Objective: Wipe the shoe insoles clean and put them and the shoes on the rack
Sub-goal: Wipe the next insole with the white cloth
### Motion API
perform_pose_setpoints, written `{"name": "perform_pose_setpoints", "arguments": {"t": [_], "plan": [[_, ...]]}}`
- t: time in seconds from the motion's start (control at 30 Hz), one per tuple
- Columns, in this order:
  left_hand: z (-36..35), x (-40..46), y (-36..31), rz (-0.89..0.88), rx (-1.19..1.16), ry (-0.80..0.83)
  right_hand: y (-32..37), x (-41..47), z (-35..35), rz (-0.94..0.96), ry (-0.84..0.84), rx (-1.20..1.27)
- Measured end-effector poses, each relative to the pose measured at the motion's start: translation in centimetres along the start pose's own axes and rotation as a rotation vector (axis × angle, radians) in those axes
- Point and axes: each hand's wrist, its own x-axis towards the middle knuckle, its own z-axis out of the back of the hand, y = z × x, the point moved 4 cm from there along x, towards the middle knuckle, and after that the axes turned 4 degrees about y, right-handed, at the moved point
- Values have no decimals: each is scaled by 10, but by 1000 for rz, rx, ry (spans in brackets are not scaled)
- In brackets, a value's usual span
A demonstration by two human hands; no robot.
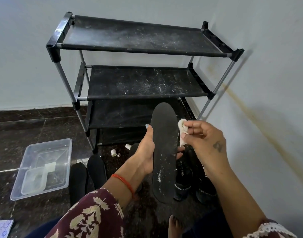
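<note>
A black shoe rack (143,66) with dusty fabric shelves fills the twelve o'clock half of the view, standing in the corner against pale walls on a dark stone floor (18,131). At eight o'clock a clear plastic tub (42,167) sits on the floor with a smaller clear container inside it. Near the centre, the left hand (147,152) grips a long black insole (165,152) upright by its edge, thumb along the left side and fingertips curled round behind the right side; white specks cling to the insole's lower half. Just at its three o'clock edge the right hand (204,136) pinches a small white cloth (182,129) between thumb and curled fingers, the cloth touching the insole's rim. Below the hands, at five o'clock, two black shoes (192,184) stand side by side on the floor. At seven o'clock two more black insoles (87,176) lie on the floor beside the tub. Two small white caps (120,150) rest by the rack's foot.
</note>
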Motion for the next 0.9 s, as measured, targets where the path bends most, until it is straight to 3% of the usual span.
{"name": "perform_pose_setpoints", "arguments": {"t": [0.2, 0.27, 0.57, 0.67, 0.73, 0.77, 0.83, 0.9], "plan": [[2, 3, -3, -96, 83, 28, -17, 17, -34, 3, 190, -423], [4, 4, -3, -105, 97, 37, -19, 23, -39, -11, 214, -447], [-1, 4, 6, -37, 97, 106, -21, 24, -41, 95, 126, -294], [0, 5, 6, -13, 74, 106, -18, 25, -39, -44, 209, -60], [2, 6, 3, -23, 58, 88, -14, 31, -27, -128, 177, 137], [3, 7, 2, -28, 48, 82, -12, 35, -19, -105, 123, 114], [4, 7, 1, -36, 20, 73, -10, 40, -10, 14, 64, -179], [4, 8, 3, -36, -2, 85, -10, 37, -18, 102, 125, -437]]}}
